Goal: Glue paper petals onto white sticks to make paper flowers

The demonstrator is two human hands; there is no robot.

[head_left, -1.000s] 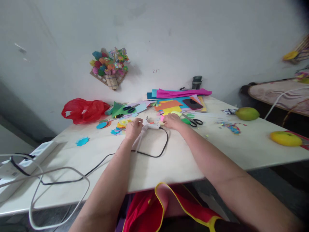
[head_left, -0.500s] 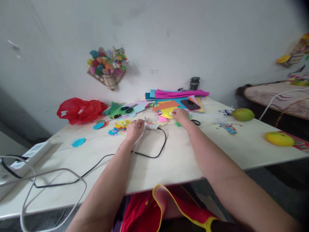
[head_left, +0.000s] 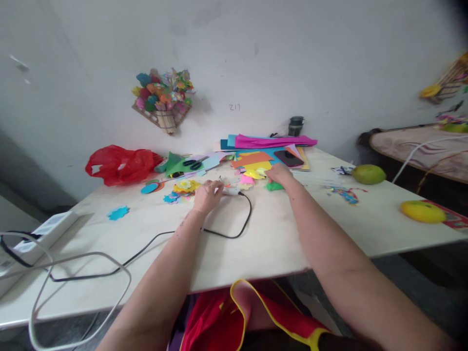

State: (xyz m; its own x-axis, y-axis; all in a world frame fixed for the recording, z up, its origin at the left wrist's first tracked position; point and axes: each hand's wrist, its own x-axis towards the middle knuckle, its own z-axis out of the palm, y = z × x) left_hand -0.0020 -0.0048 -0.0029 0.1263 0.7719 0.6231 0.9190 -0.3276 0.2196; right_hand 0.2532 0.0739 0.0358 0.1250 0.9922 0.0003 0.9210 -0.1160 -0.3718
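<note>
The fingers of my left hand (head_left: 209,196) are bunched at the left end of a slim white tool (head_left: 231,191); I can't tell whether they grip it. My right hand (head_left: 280,174) has its fingers curled downward, and whether they pinch anything I can't see. Just left of them lies a soft-looking yellow piece (head_left: 255,173); a flat green scrap (head_left: 274,186) sits under them, nearer me. Ahead of my left hand and further left, a holder of bundled sticks (head_left: 166,122) carries a bunch of multicoloured flowers (head_left: 164,92). Left of that hand is a crumpled, thin red plastic bag (head_left: 122,165), its contents unclear. The white tool lies crosswise before me, its long axis running left to right, its black cord (head_left: 249,214) leaving the right end and looping back toward me.
</note>
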